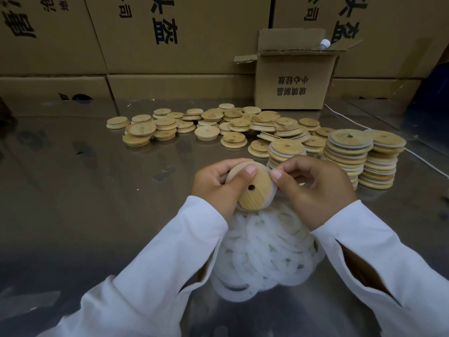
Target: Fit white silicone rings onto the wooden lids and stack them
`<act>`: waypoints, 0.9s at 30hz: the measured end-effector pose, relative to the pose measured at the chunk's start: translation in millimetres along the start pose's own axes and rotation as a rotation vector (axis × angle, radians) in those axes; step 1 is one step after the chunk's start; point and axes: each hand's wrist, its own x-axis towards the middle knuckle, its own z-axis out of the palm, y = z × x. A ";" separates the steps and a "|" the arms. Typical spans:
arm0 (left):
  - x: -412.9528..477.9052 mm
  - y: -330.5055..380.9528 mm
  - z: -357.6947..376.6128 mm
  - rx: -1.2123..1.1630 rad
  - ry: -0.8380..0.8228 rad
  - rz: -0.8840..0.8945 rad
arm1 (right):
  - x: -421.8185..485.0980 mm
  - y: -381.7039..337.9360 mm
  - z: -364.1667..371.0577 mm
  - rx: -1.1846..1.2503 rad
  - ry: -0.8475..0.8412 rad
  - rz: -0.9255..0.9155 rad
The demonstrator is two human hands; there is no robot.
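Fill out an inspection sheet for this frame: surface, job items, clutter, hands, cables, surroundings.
Surface: reflective metal table, smudged.
Job's things: wooden lid held above pile of white rings; loose lids scattered behind; ringed stacks at right.
Clutter: open small box with a bottle cap showing.
Hands: left hand grips the lid; right hand fingers pinch its ring at the rim.
Cables: white cord at right.
Surroundings: stacked printed cartons.

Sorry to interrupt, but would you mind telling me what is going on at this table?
A person is fitting a white ring around a wooden lid held in both hands: left hand, right hand. A pile of loose rings lies below the hands. Bare lids are scattered farther back, and finished stacks stand to the right.
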 end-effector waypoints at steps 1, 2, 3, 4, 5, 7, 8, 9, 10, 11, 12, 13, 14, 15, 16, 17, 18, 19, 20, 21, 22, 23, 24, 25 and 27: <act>-0.1 -0.2 -0.3 -0.009 -0.002 -0.001 | -0.5 -0.7 0.4 0.008 0.014 -0.010; -0.5 -0.6 -0.5 -0.014 -0.001 0.002 | -1.2 -1.7 0.9 0.017 0.030 -0.019; -0.9 -1.1 -0.4 -0.017 0.004 0.007 | -2.0 -2.6 1.9 0.023 0.047 -0.026; -1.5 -1.6 0.1 -0.022 0.013 0.012 | -2.8 -3.3 3.0 0.025 0.062 -0.031; -1.9 -2.5 0.6 -0.030 0.027 0.015 | -3.5 -4.1 4.5 0.019 0.074 -0.034; -1.5 -4.9 2.3 -0.047 0.070 0.017 | -4.9 -5.5 7.5 -0.001 0.091 -0.029; -1.0 -5.8 2.8 -0.056 0.095 0.016 | -5.6 -5.9 8.7 -0.010 0.099 -0.025; -0.1 -6.1 3.2 -0.065 0.118 0.018 | -6.4 -6.0 9.5 -0.014 0.104 -0.024; 0.9 -6.1 3.0 -0.075 0.137 0.026 | -7.0 -5.9 9.9 -0.015 0.103 -0.025; 1.9 -5.8 2.3 -0.086 0.149 0.035 | -7.2 -6.0 9.9 -0.015 0.097 -0.026; 2.8 -5.4 1.5 -0.099 0.150 0.041 | -7.3 -5.9 9.5 -0.015 0.091 -0.025; 3.3 -4.8 0.9 -0.112 0.137 0.040 | -7.0 -5.6 8.7 -0.014 0.088 -0.020; 3.1 -4.7 0.8 -0.125 0.113 0.033 | -6.6 -4.7 7.4 -0.013 0.090 -0.012; 3.1 -5.0 1.0 -0.136 0.086 0.024 | -5.6 -4.0 6.2 -0.017 0.095 -0.001; 2.8 -5.9 1.3 -0.141 0.061 0.017 | -5.0 -3.4 5.1 -0.024 0.099 0.008; 2.3 -6.8 1.4 -0.143 0.042 0.013 | -4.8 -3.1 4.4 -0.029 0.103 0.014; 1.9 -7.4 1.3 -0.143 0.028 0.013 | -4.9 -3.2 4.2 -0.032 0.106 0.016; 1.6 -7.6 1.2 -0.140 0.017 0.017 | -5.1 -3.4 3.9 -0.031 0.112 0.018; 1.3 -7.5 0.8 -0.133 0.010 0.023 | -5.1 -3.6 3.9 -0.030 0.119 0.024; 1.2 -7.6 0.5 -0.123 0.005 0.029 | -4.8 -3.6 3.7 -0.034 0.126 0.034; 1.4 -7.5 0.2 -0.114 0.001 0.035 | -4.3 -3.6 3.5 -0.041 0.134 0.046; 1.8 -7.1 -0.1 -0.100 -0.004 0.041 | -3.5 -3.4 2.9 -0.048 0.140 0.058; 2.3 -6.1 -0.4 -0.078 -0.010 0.053 | -2.5 -3.0 2.0 -0.056 0.144 0.068; 2.9 -4.7 -0.7 -0.055 -0.017 0.072 | -1.3 -2.7 1.1 -0.066 0.141 0.074; 3.3 -1.0 -0.9 -0.018 -0.038 0.121 | 0.8 -2.2 -1.4 -0.084 0.121 0.085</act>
